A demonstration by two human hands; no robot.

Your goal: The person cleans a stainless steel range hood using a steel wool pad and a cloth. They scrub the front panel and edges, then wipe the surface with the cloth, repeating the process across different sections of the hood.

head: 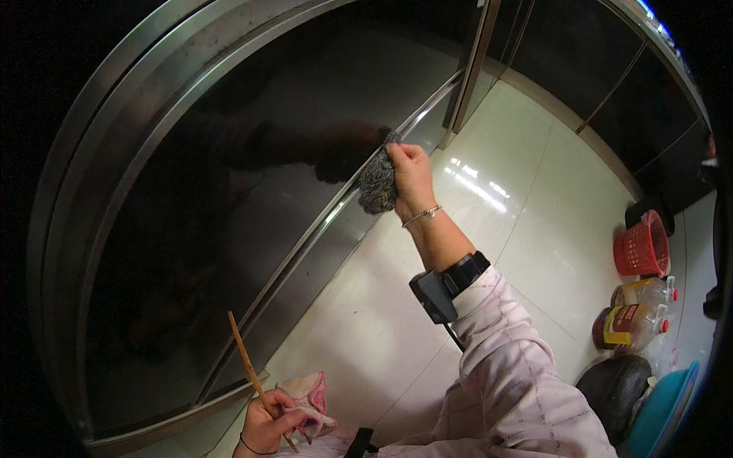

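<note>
My right hand [413, 174] grips a grey, fuzzy scrubbing cloth or pad [378, 182] against the metal strip [338, 209] along the lower edge of a glossy black panel [229, 200]. The pad hangs partly below the strip. At the lower left, my left hand [266, 421] holds a thin wooden stick [246, 358], which slants up in front of the panel's lower end. A white cloth with pink edging [306, 395] is also held in this hand. The panel mirrors my right arm faintly.
Pale glossy floor tiles [515, 189] lie beside the panel. A red plastic basket [641, 246], plastic bottles with red caps [630, 326], a black rounded object [615, 389] and a blue basin [661, 412] stand along the right. Dark cabinet doors [607, 74] are at the upper right.
</note>
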